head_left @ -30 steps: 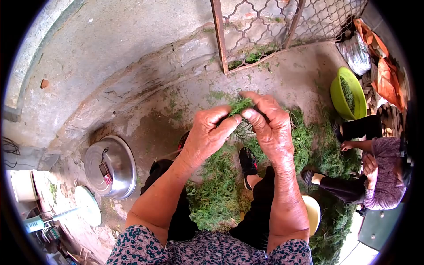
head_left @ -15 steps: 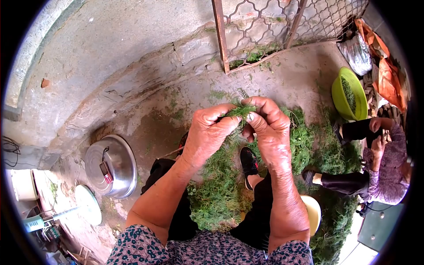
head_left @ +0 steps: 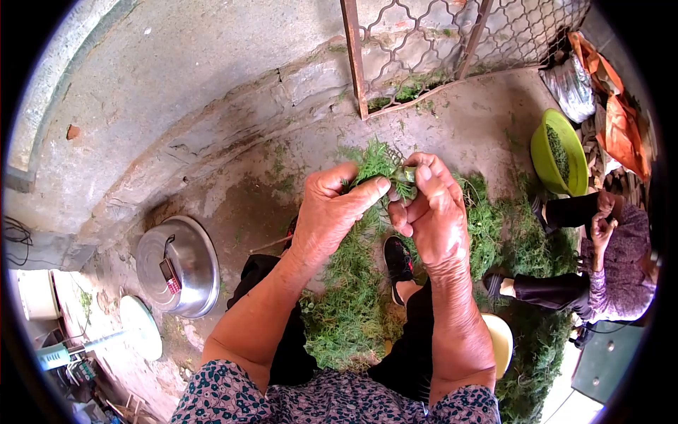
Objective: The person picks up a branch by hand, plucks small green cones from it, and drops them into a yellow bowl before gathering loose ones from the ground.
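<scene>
In front of my chest, my left hand (head_left: 332, 205) is closed, thumb and fingers pinching a feathery green sprig (head_left: 376, 161). Close beside it, my right hand (head_left: 434, 205) pinches the right end of that foliage, where a small pale green bit shows between thumb and finger. The fingertips partly hide what they grip. Below both hands, a heap of loose green sprigs (head_left: 346, 311) covers the ground between my legs.
An upturned metal basin (head_left: 201, 265) with a small device (head_left: 169, 274) on it stands left. A lime-green tub (head_left: 580, 159) holding green bits is at right, near a seated person (head_left: 614, 261). A metal lattice gate (head_left: 359, 67) leans at the wall; more sprigs (head_left: 487, 233) lie right.
My hands have moved slightly apart. The sprig now fans upward more visibly from my left fingers, and my right thumb has shifted up. The other person's hands have moved a little.
</scene>
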### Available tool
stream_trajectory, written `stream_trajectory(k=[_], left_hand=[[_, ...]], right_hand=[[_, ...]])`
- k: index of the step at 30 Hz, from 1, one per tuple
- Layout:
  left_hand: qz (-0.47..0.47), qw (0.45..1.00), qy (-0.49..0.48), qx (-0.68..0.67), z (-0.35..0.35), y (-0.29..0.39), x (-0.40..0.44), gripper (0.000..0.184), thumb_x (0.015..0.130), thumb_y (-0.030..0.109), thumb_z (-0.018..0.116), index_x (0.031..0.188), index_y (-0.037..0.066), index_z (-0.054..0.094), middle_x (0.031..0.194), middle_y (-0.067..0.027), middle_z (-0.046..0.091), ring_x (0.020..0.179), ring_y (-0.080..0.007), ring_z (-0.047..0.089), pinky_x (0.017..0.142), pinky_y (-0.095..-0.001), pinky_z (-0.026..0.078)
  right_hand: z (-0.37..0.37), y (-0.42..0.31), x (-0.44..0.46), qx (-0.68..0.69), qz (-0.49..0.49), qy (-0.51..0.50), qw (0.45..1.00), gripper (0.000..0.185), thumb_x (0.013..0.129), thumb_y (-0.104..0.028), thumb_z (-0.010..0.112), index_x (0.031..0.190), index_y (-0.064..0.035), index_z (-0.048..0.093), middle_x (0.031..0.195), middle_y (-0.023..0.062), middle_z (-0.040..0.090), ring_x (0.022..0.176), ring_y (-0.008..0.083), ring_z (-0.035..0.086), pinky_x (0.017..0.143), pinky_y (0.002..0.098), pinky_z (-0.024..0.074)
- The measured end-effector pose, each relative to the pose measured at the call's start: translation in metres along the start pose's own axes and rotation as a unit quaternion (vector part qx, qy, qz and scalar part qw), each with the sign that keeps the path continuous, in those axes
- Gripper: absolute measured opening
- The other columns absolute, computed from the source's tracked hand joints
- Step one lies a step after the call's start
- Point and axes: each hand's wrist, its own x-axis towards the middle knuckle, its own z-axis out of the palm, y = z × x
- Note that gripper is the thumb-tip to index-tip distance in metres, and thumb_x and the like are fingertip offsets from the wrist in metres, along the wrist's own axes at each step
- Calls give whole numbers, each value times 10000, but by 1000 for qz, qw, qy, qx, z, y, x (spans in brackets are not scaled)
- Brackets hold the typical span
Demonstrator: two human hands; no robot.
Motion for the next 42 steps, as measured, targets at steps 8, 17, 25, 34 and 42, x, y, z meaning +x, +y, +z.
stream_trajectory(k=[8,17,25,34,42], left_hand=[[-46,999,25,-11,-6,-2,2,53,775,86,668,812,48,664,655,48,576,514,-15,424,443,-193,305],[-34,999,23,1,-2,2,0,58,766,104,684,799,59,669,661,39,597,547,-24,468,472,-207,343],[-26,1000,-10,-9,-2,-3,1,79,742,111,705,774,53,664,602,49,554,501,-20,424,444,-199,306],[-93,992,-20,-80,-5,2,2,83,734,107,707,776,50,663,627,32,580,513,-30,444,445,-203,315],[-26,999,-19,33,-4,0,2,76,751,107,700,730,55,650,592,57,531,508,-14,409,449,-196,298]], right_hand=[[-6,-1,5,31,-17,-14,999,211,887,-180,521,1028,-24,516,736,52,567,530,107,504,444,208,355],[-4,14,4,-144,-87,-4,986,194,814,-134,655,969,-43,580,761,-18,586,570,37,502,477,170,390],[-8,10,4,-48,14,27,998,149,818,-142,650,916,-49,587,729,-20,572,512,50,474,441,184,344],[-19,5,6,72,42,-44,996,193,826,-190,634,907,-35,553,697,51,565,510,133,496,439,230,335],[-15,6,7,-8,-50,-32,998,226,787,-47,657,997,-48,574,765,-7,559,573,60,495,466,192,366]])
